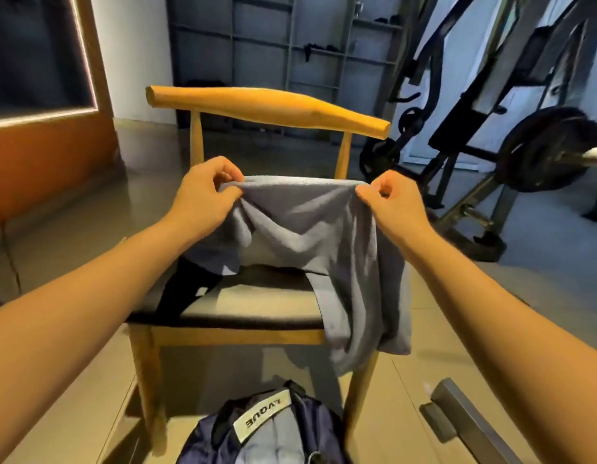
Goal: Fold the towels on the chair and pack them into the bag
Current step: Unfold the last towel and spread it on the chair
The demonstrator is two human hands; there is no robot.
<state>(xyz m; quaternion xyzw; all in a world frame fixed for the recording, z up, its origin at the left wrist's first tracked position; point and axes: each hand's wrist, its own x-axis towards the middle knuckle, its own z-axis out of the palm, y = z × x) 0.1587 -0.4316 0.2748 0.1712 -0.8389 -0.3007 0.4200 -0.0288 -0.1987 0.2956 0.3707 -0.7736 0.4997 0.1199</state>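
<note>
Step in hand looks like the first fold: left hand (203, 192) and right hand (392, 199), held apart, each pinch a top corner of the grey towel (310, 236), lifted over the chair (257, 316) seat with its lower right part draping past the seat's front edge. Next move, I judge, calls for bringing the corners together evenly. Bag (270, 433) on the floor below is cut off by the frame; a dark item under the towel is unclear.

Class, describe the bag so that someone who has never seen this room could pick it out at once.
Find the wooden chair with the dark seat mid-room. On the floor in front of it, at the picture's bottom edge, lies a navy blue fabric backpack. Unlike the grey towel above, it bears a white label with dark lettering.
</note>
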